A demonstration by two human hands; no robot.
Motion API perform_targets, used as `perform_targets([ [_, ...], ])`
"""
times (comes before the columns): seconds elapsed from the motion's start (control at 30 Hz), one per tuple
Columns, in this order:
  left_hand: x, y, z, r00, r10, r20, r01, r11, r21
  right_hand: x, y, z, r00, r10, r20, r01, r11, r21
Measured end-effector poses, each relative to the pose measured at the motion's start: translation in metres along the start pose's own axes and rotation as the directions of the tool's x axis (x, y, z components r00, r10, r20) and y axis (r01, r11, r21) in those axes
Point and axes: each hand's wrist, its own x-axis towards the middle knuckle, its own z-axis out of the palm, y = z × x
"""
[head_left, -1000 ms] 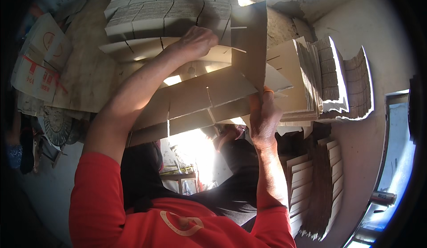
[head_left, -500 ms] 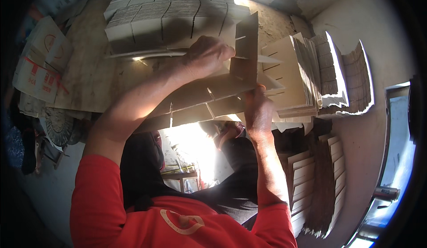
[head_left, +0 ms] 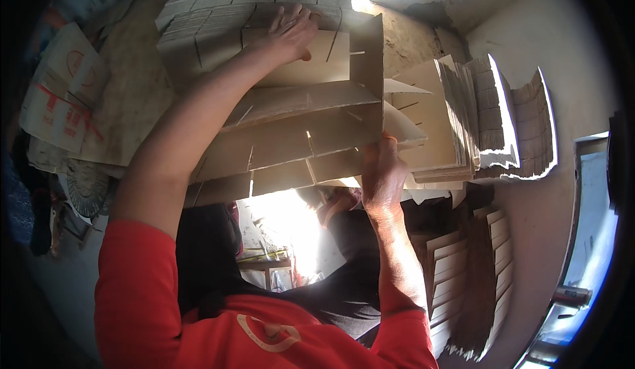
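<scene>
My left hand (head_left: 291, 33) reaches over the near top edge of a stack of slotted cardboard strips (head_left: 218, 28). Its fingers are apart and touch the stack, and its thumb points down along the front strip's face. Close to me, my right hand (head_left: 383, 170) grips the near end of an upright cardboard strip (head_left: 372, 71). Several long slotted strips (head_left: 278, 137) run leftward from that upright and cross it, forming a partly assembled cardboard divider. Short ends of these strips (head_left: 405, 125) stick out to its right. The right fingertips are partly hidden behind the cardboard.
More slotted sheets (head_left: 430, 111) stand in stacks at the right of the wooden table (head_left: 126, 71). Further cardboard bundles (head_left: 450, 270) sit lower right beside the wall. A printed carton piece (head_left: 56, 97) lies at the left. My legs are below the table's near edge.
My left hand has left the crossing strips near the upright and moved up and away to the stack, its fingers spreading. My right hand keeps its grip at nearly the same place.
</scene>
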Motion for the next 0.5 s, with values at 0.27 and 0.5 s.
perform_targets([
  [0.27,-0.009,-0.006,0.013,0.984,0.168,-0.063,-0.161,0.982,0.104,-0.001,-0.003,-0.003,0.995,0.097,0.019,-0.098,0.993,0.059],
  [0.5,-0.025,0.004,0.004,0.978,0.189,-0.083,-0.199,0.972,-0.128,0.000,-0.008,-0.009,0.993,0.112,0.039,-0.115,0.991,0.069],
])
